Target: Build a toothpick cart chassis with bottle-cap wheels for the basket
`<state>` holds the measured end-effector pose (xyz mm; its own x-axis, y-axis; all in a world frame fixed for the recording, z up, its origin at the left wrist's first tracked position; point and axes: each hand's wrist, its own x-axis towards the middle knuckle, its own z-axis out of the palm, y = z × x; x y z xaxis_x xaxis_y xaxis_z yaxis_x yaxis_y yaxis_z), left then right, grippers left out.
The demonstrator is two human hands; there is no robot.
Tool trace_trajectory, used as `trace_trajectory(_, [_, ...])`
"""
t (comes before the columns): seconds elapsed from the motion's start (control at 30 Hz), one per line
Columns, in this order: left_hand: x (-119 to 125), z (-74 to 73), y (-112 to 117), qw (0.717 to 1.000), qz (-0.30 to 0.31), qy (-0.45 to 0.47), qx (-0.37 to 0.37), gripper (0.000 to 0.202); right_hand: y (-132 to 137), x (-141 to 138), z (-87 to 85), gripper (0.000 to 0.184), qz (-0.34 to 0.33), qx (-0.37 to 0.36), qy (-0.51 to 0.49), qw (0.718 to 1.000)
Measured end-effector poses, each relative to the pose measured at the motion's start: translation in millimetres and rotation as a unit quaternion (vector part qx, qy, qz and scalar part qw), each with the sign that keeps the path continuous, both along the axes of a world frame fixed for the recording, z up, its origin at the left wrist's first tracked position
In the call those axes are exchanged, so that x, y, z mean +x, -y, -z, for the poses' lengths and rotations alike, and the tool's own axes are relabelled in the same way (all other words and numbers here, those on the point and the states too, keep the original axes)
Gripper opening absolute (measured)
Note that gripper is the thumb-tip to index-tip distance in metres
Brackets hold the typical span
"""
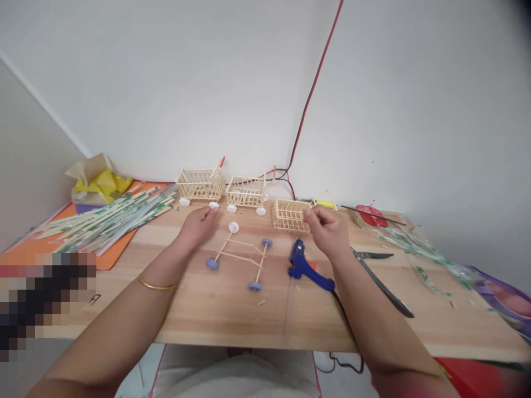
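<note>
My left hand (pixel 199 225) is closed loosely, fingertips by the white wheel (pixel 214 205) of a small stick-built cart (pixel 199 185) with a red-tipped handle. Whether it grips anything is hidden. My right hand (pixel 329 228) pinches the right end of a small wooden-stick basket (pixel 290 214) on the table; no wheels show under it. Between my hands lies a stick wheel frame (pixel 236 256) with one white and several blue-grey wheels. A second cart (pixel 245 192) on white wheels stands between the first cart and the basket.
A blue glue gun (pixel 305 265) lies below the basket, its cord running off the front edge. Black-handled cutters (pixel 381 282) lie at my right forearm. Wrapped sticks (pixel 112 218) are piled at left by a yellow tissue pack (pixel 102 182). Plastic wrappers (pixel 431 260) lie right.
</note>
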<state>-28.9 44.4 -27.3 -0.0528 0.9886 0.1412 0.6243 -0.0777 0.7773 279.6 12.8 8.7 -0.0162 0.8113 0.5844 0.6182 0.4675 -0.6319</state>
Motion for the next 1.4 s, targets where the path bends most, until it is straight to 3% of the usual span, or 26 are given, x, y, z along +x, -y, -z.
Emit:
trace_trajectory(0.17, [0.3,8.9,-5.8,0.994,-0.007,-0.099,0.047,0.033,-5.1,12.6,-2.2,0.04,0.064,0.016,-0.039,0.997])
trace_trajectory(0.43, [-0.1,9.4,-5.5,0.994,-0.006,-0.082,0.075,0.027,-9.5,59.2,-20.9,0.044,0.202,0.06,-0.077,0.975])
trace_trajectory(0.63, [3.0,4.4,1.8,0.997,-0.018,-0.032,0.066,0.041,-14.9,99.8,-17.3,0.036,0.257,-0.015,0.021,0.966])
trace_trajectory(0.8, [5.7,4.0,4.4,0.997,-0.027,-0.03,0.066,0.041,-31.1,125.0,3.0,0.032,0.307,-0.107,0.133,0.936])
trace_trajectory(0.9, [7.0,1.8,6.2,0.997,-0.032,-0.042,0.06,0.041,-42.5,124.9,20.4,0.034,0.282,-0.189,0.232,0.912])
trace_trajectory(1.1, [7.9,-2.6,7.0,0.997,-0.02,-0.026,0.072,0.042,-57.0,115.1,47.5,0.034,0.229,-0.245,0.289,0.897])
trace_trajectory(1.4, [7.4,-1.5,8.1,0.995,-0.002,-0.02,0.1,0.041,-57.7,115.8,45.4,0.016,0.216,-0.301,0.33,0.868])
